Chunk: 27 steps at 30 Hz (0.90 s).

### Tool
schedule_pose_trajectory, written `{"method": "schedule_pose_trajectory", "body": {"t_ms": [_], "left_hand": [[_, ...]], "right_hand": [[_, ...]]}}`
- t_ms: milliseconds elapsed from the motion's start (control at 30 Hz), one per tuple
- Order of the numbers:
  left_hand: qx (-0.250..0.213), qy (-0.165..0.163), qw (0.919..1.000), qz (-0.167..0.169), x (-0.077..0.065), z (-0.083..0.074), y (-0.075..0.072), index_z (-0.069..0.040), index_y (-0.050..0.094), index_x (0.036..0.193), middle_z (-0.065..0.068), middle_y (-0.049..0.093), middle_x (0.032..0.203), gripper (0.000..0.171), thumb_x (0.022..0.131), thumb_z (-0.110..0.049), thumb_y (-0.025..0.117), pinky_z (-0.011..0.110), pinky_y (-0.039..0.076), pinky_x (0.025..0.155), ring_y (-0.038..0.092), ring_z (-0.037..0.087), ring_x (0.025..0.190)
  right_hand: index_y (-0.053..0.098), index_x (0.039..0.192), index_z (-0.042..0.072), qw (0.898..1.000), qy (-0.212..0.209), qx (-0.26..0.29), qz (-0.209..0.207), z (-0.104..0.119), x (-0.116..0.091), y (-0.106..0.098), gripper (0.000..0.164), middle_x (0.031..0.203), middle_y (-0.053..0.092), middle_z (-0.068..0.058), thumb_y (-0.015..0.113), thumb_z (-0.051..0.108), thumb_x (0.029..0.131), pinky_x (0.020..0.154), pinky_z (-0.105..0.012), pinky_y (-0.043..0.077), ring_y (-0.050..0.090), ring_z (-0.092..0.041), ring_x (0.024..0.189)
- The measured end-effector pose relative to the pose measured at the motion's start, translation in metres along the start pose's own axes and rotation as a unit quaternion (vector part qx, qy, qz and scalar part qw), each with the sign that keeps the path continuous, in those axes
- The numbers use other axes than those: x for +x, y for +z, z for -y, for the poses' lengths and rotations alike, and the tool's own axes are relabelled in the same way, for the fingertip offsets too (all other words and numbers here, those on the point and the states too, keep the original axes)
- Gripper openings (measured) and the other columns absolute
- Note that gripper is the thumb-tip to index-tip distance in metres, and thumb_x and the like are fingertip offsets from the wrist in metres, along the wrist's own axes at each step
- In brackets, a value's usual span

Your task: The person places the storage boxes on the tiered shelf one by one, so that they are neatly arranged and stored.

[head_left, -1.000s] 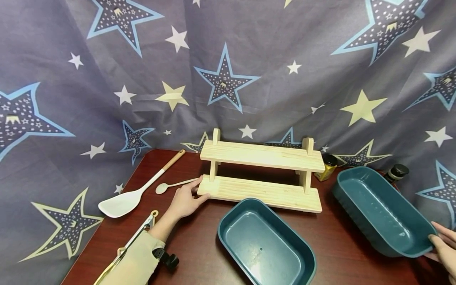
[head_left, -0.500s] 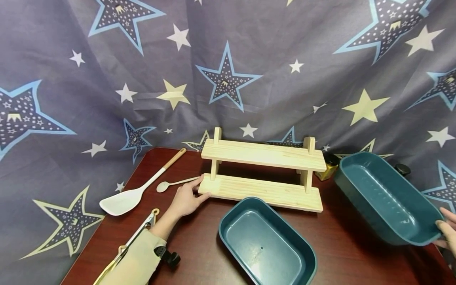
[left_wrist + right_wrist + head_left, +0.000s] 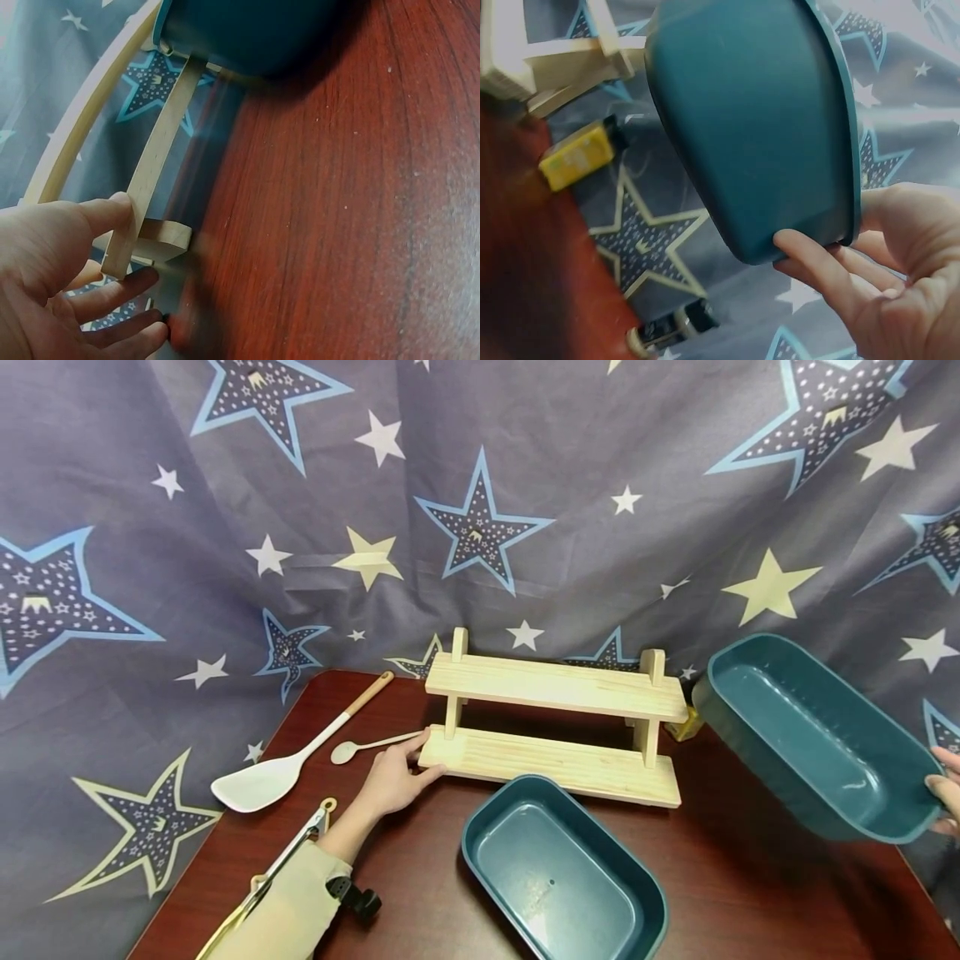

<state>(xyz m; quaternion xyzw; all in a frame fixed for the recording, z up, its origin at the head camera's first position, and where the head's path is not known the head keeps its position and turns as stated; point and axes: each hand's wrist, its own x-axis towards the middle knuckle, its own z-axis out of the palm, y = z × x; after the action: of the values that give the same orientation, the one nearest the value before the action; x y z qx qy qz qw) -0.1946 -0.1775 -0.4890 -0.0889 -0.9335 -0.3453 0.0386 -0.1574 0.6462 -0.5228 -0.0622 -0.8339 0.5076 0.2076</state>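
Observation:
A two-tier wooden shelf rack (image 3: 551, 760) stands on the table near the curtain. My left hand (image 3: 393, 781) pinches the left end of its lower board, thumb on one face and fingers round the other, as the left wrist view shows. At the right, a deep teal plastic bin (image 3: 817, 735) is held up off the table, tilted, its inside facing me. My right hand (image 3: 947, 789) grips its right end by the rim and wall; in the right wrist view the fingers (image 3: 817, 266) press the bin's outside. A second teal bin (image 3: 555, 868) sits in front of the rack.
Left of the rack lie a white spatula (image 3: 262, 781) with a wooden handle, a small pale spoon (image 3: 347, 752) and metal tongs (image 3: 296, 843). A yellow-labelled jar (image 3: 577, 156) and a dark-capped bottle (image 3: 671, 326) stand by the table's back right edge. A star-patterned curtain (image 3: 585, 568) hangs behind.
My right hand has lifted the teal bin higher and slightly to the right, so it now covers the dark-capped bottle in the head view. My left hand stays on the rack.

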Motion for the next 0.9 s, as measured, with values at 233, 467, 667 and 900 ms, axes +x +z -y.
{"method": "schedule_pose_trajectory", "body": {"t_ms": [233,467,667,900], "left_hand": [[0.003,-0.001,1.0,-0.003,0.001,0.001,0.001,-0.005,0.054,0.155,0.018,0.08,0.119,0.075,0.093,-0.034,0.084,0.049,0.059,0.095,0.077,0.026,0.107],[0.0,0.003,1.0,-0.005,0.001,0.002,0.001,-0.004,0.054,0.155,0.018,0.08,0.118,0.075,0.092,-0.033,0.084,0.048,0.059,0.093,0.077,0.025,0.104],[-0.001,0.004,1.0,-0.007,0.0,0.001,0.001,-0.003,0.055,0.154,0.017,0.082,0.113,0.075,0.092,-0.032,0.085,0.048,0.059,0.093,0.078,0.024,0.103],[-0.006,0.003,1.0,-0.004,0.0,0.001,0.0,-0.003,0.054,0.155,0.016,0.082,0.112,0.076,0.092,-0.032,0.085,0.046,0.057,0.092,0.078,0.023,0.103]], "right_hand": [[0.052,0.155,0.041,1.0,-0.016,-0.016,-0.021,0.107,-0.007,0.033,0.06,0.102,0.053,0.049,0.046,0.005,0.107,0.041,-0.011,0.047,0.055,0.029,0.075],[0.072,0.125,0.044,0.995,-0.036,0.091,-0.016,0.229,-0.036,0.078,0.064,0.095,0.065,0.039,0.049,-0.011,0.102,0.048,-0.008,0.049,0.065,0.02,0.071],[0.084,0.106,0.028,0.972,-0.035,0.234,0.016,0.246,-0.024,0.092,0.06,0.088,0.079,0.019,0.051,-0.021,0.095,0.044,-0.016,0.051,0.074,0.002,0.064],[0.073,0.132,0.038,0.999,-0.002,0.03,0.037,0.26,-0.016,0.101,0.049,0.09,0.066,0.041,0.06,0.0,0.103,0.041,-0.016,0.049,0.07,0.006,0.057]]}}
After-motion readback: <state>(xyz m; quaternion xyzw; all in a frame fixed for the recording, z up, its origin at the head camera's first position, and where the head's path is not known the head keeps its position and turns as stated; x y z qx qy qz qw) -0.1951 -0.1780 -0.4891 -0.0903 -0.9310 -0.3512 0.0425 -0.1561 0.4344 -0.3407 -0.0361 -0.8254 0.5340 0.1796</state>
